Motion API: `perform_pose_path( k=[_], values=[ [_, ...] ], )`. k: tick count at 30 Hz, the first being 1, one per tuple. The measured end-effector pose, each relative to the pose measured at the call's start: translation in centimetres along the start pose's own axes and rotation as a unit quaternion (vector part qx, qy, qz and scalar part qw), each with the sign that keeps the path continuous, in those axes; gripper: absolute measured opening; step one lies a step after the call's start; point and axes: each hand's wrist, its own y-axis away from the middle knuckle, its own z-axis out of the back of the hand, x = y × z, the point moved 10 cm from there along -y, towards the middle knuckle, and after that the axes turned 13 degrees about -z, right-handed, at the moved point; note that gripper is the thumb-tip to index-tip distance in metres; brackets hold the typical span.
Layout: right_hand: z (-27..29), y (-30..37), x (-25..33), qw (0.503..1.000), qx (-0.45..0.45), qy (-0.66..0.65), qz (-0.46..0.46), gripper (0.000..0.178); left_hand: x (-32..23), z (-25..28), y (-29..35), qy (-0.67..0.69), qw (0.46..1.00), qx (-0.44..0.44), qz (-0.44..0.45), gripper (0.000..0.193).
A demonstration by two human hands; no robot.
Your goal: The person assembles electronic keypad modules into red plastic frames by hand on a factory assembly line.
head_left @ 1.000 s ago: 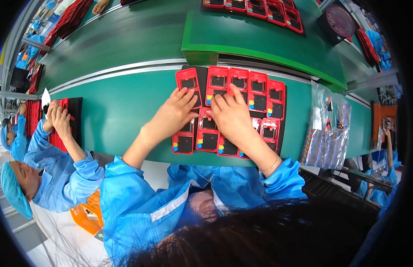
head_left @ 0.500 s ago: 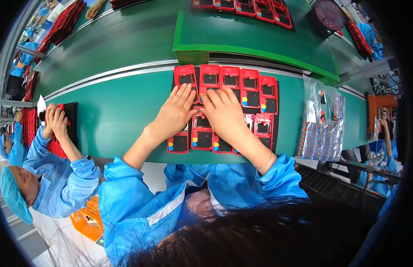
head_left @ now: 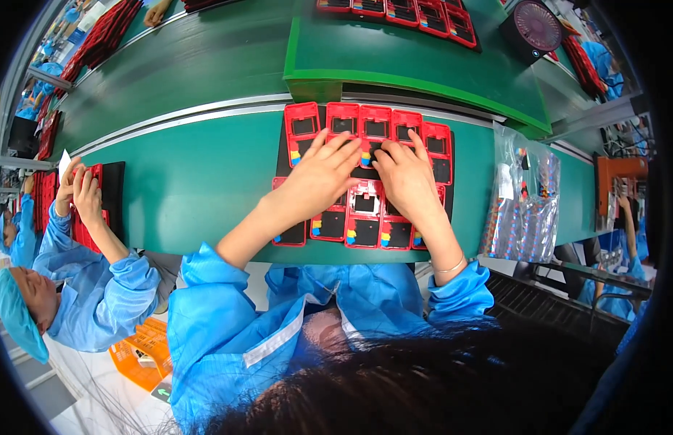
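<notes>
Here our left hand (head_left: pixel 316 174) lies loosely spread; whether our right hand (head_left: pixel 407 177) pinches anything, we can't tell. Beneath both, red cases (head_left: pixel 364 216) run lengthwise away from us, windows (head_left: pixel 364 202) farthest.

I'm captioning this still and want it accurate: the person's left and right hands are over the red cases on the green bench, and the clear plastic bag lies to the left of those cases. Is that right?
Not quite: the clear plastic bag lies to the right, as the head view shows. The left hand and right hand are over the red cases on the green bench.
</notes>
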Motion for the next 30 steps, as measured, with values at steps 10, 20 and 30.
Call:
perform_pose_path(
  k=[10, 20, 30],
  values=[
    [4.9, -0.6, -6.6, 0.980, -0.025, -0.191, -0.043, 0.015, -0.4, -2.7, -2.7, -0.023, 0.999, 0.037, -0.011, 0.058],
    [1.6, 0.9, -5.7, 0.993, -0.006, -0.114, 0.013, 0.021, -1.2, -4.7, -4.5, 0.028, 0.998, -0.009, -0.050, 0.058],
    [1.3, 0.9, -5.6, 0.995, 0.023, -0.080, 0.051, 0.026, -1.8, -5.0, -3.9, -0.009, 0.999, 0.026, -0.042, 0.069]
  ],
)
